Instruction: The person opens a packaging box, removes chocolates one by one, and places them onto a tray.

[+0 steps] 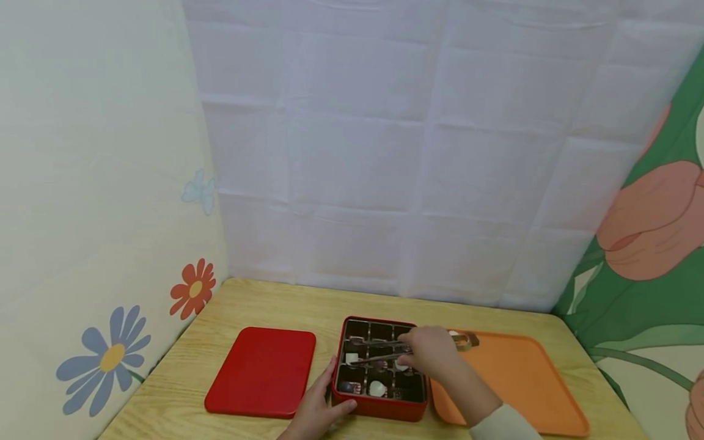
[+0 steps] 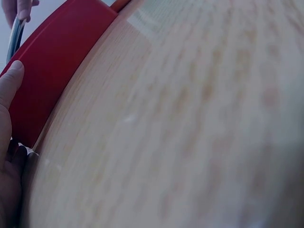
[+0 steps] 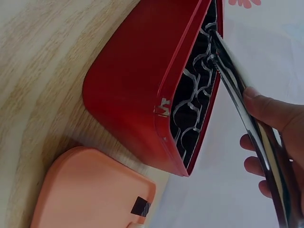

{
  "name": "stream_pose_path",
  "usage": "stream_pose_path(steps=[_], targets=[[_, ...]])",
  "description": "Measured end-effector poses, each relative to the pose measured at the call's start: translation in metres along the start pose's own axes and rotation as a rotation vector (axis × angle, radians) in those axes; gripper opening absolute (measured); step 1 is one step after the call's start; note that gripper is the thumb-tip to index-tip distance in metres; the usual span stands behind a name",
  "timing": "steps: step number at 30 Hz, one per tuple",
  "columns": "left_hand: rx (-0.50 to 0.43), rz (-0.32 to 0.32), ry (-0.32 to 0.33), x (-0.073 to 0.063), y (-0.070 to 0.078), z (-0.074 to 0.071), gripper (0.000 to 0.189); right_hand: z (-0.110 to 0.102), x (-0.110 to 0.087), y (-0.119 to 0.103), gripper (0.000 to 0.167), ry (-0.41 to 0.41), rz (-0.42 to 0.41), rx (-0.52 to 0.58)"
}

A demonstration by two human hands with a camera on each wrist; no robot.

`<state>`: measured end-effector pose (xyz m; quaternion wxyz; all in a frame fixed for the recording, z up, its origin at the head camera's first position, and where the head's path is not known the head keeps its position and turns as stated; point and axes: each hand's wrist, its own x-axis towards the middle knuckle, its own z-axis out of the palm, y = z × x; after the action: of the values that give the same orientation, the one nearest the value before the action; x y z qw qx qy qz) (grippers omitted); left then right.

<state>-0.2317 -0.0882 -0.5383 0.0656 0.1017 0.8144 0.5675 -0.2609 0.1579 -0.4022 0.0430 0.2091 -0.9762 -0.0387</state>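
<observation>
Inventory, L to R, head view.

- Cloth wall (image 1: 104,183): cream, printed w/ 1 blue flower, 1 red flower, 1 pale butterfly.
- Red lid (image 1: 261,373): flat on wood table (image 1: 291,299), apart from box.
- L hand (image 1: 319,403): grasping red box at its near L corner, thumb on near wall, fingers along L side.
- Red box (image 1: 385,408): 1, upright, lidless, btwn lid & tray; dark insert, approx. 3 x 3 compartments. Incl. white cube (image 1: 351,358) in mid-L compartment & round white piece (image 1: 377,388) in near-centre compartment.
- Metal tongs (image 3: 273,166): 1 pr., arms spread, tips over L column of box; contact w/ cube can't be told, view small.
- R hand (image 1: 431,351): gripping tongs, above R side of box.
- Orange tray (image 1: 511,385): on table, just R of box.
- Printed cloth (image 1: 649,305): far R, green w/ pink blooms.
</observation>
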Motion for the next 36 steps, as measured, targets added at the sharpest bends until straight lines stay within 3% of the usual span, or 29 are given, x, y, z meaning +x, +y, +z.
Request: stream_pose_path(steps=[12, 16, 22, 26, 36], targets=[[-0.006, -0.032, 0.001, 0.001, 0.001, -0.001, 0.109, -0.007, 0.017, -0.018, 0.026, -0.050, 0.005, -0.115], [-0.014, -0.043, -0.004, 0.001, 0.001, -0.002, 0.109, -0.014, 0.022, -0.027, 0.029, -0.075, 0.028, -0.185], [-0.002, -0.032, -0.011, 0.001, 0.002, -0.002, 0.108, -0.022, 0.026, -0.040, 0.048, -0.121, 0.045, -0.300], [0.011, -0.035, -0.012, 0.001, 0.003, -0.003, 0.108, -0.025, 0.030, -0.045, 0.053, -0.137, 0.066, -0.316], [-0.004, -0.024, -0.020, 0.001, 0.001, -0.004, 0.108, -0.024, 0.043, -0.061, 0.035, -0.214, 0.099, -0.350]])
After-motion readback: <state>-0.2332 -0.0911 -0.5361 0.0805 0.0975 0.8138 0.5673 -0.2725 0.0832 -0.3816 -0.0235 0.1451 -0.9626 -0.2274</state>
